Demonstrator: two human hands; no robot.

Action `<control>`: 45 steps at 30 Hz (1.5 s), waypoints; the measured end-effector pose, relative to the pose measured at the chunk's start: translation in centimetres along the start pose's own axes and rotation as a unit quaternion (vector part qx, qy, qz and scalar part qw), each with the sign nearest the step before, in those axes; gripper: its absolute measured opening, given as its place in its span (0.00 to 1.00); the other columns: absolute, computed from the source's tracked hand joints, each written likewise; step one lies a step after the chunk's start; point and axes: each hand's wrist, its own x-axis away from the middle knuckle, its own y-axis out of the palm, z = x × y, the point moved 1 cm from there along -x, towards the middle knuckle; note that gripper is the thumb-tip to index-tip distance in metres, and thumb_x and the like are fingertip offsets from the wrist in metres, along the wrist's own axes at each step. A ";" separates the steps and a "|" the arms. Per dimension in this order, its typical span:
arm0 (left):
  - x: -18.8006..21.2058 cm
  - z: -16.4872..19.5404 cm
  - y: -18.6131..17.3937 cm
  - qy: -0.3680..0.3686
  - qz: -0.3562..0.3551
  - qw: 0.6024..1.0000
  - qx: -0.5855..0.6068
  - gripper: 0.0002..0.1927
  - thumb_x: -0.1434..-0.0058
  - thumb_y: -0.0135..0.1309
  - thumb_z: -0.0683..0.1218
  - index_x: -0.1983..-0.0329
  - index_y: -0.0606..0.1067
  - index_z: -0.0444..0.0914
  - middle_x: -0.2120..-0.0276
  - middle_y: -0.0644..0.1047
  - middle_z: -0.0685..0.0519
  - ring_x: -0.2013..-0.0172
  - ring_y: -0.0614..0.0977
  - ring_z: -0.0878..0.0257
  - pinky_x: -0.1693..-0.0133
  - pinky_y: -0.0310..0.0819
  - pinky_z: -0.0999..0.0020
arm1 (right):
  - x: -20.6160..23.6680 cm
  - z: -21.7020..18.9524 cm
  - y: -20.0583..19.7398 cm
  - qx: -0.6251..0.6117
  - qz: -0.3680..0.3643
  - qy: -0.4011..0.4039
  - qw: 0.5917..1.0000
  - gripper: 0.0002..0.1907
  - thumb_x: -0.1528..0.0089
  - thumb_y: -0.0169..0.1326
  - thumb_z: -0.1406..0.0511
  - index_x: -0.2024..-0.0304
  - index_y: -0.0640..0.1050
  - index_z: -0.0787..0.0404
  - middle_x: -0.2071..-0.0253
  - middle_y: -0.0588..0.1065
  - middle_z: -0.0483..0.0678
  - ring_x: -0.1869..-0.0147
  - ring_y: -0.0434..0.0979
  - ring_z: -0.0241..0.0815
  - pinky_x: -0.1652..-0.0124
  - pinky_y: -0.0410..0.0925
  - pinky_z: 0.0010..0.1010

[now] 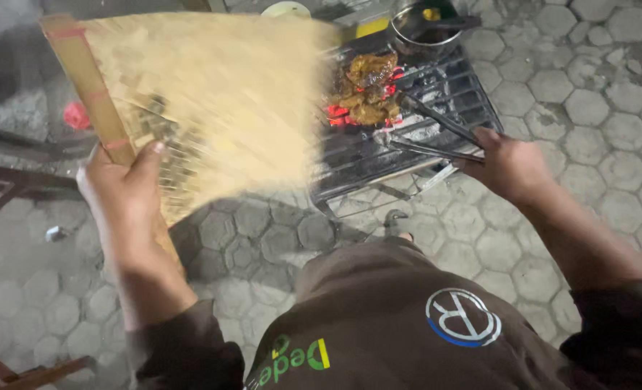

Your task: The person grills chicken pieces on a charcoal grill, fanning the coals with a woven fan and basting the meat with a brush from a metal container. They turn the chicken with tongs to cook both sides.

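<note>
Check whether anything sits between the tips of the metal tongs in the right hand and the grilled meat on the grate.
Nothing visible does. The right hand holds the long metal tongs with their tips beside the browned grilled meat on the black wire grate. The blurred woven bamboo fan in the left hand is off to the side.

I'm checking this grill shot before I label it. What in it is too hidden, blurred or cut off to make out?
Head view only:
- Woven fan in the left hand: its far edge is motion-blurred and it hides the grill's left part.
- Tongs in the right hand: the handle end is covered by the fingers.
- Pot behind the meat: cut off by the top edge, contents unclear.
- Small object on the paving: too small to identify.
</note>
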 end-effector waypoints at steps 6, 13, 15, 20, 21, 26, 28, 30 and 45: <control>0.2 -4.2 0.7 0.012 -0.170 0.979 -0.115 0.12 0.40 0.66 0.44 0.56 0.80 0.35 0.67 0.83 0.51 0.70 0.81 0.67 0.66 0.78 0.69 | 0.4 -1.5 1.2 0.086 0.025 -0.039 0.995 0.34 0.43 0.61 0.52 0.39 0.72 0.60 0.59 0.78 0.58 0.62 0.81 0.59 0.66 0.74 0.48; 1.1 -5.2 -0.1 0.044 -0.041 0.996 -0.066 0.11 0.36 0.65 0.39 0.53 0.77 0.33 0.64 0.82 0.51 0.69 0.80 0.68 0.69 0.74 0.70 | -1.2 -1.5 2.7 0.144 0.030 -0.114 0.983 0.24 0.40 0.58 0.52 0.49 0.73 0.60 0.60 0.78 0.54 0.66 0.82 0.54 0.73 0.73 0.46; 2.1 -4.8 0.3 0.137 -0.124 0.983 0.000 0.11 0.35 0.63 0.35 0.50 0.79 0.31 0.60 0.82 0.52 0.62 0.78 0.69 0.61 0.75 0.72 | -2.1 -1.5 3.3 0.168 0.014 -0.131 0.977 0.20 0.37 0.56 0.52 0.53 0.73 0.60 0.61 0.78 0.53 0.65 0.82 0.53 0.72 0.73 0.46; 2.3 -5.8 -0.6 -0.074 -0.109 0.989 0.070 0.10 0.40 0.63 0.37 0.56 0.79 0.35 0.70 0.78 0.58 0.73 0.77 0.71 0.75 0.70 0.74 | -4.7 -0.1 4.2 0.364 -0.094 -0.206 0.903 0.08 0.35 0.56 0.56 0.59 0.77 0.50 0.60 0.80 0.45 0.53 0.81 0.44 0.63 0.75 0.41; 2.2 -5.9 -1.0 -0.073 -0.088 0.989 0.089 0.09 0.40 0.63 0.37 0.57 0.78 0.35 0.68 0.79 0.59 0.71 0.79 0.72 0.73 0.73 0.75 | -5.2 0.4 4.1 0.297 -0.084 -0.184 0.933 0.13 0.34 0.54 0.54 0.55 0.77 0.55 0.61 0.80 0.49 0.56 0.82 0.46 0.64 0.75 0.41; 3.0 -4.9 -1.6 -0.003 -0.092 0.983 0.156 0.10 0.38 0.65 0.35 0.56 0.77 0.35 0.64 0.78 0.57 0.68 0.77 0.71 0.69 0.71 0.75 | -6.2 4.4 3.7 0.115 0.134 -0.221 0.959 0.23 0.41 0.54 0.51 0.53 0.82 0.59 0.64 0.81 0.53 0.65 0.81 0.49 0.69 0.72 0.35; 3.4 -3.9 -1.8 -0.046 -0.057 0.983 0.169 0.11 0.41 0.61 0.34 0.57 0.76 0.36 0.65 0.79 0.58 0.67 0.80 0.72 0.67 0.77 0.77 | -6.0 6.7 4.8 -0.130 -0.011 -0.044 0.990 0.18 0.36 0.54 0.53 0.53 0.80 0.58 0.72 0.77 0.52 0.70 0.75 0.44 0.70 0.68 0.36; 3.4 -3.0 -2.5 -0.191 0.065 0.971 0.132 0.16 0.48 0.54 0.35 0.56 0.75 0.42 0.69 0.81 0.60 0.72 0.83 0.74 0.70 0.82 0.80 | -5.4 8.9 6.2 -0.263 -0.096 0.068 0.958 0.15 0.33 0.54 0.54 0.58 0.79 0.60 0.77 0.73 0.51 0.74 0.70 0.41 0.71 0.64 0.35; 2.4 -4.3 -2.3 -0.146 0.019 0.987 -0.068 0.12 0.33 0.62 0.42 0.46 0.81 0.40 0.61 0.84 0.51 0.73 0.69 0.58 0.72 0.64 0.61 | -5.6 14.0 9.1 -0.397 -0.173 0.146 0.889 0.18 0.31 0.53 0.55 0.62 0.77 0.64 0.74 0.70 0.47 0.74 0.66 0.38 0.75 0.58 0.33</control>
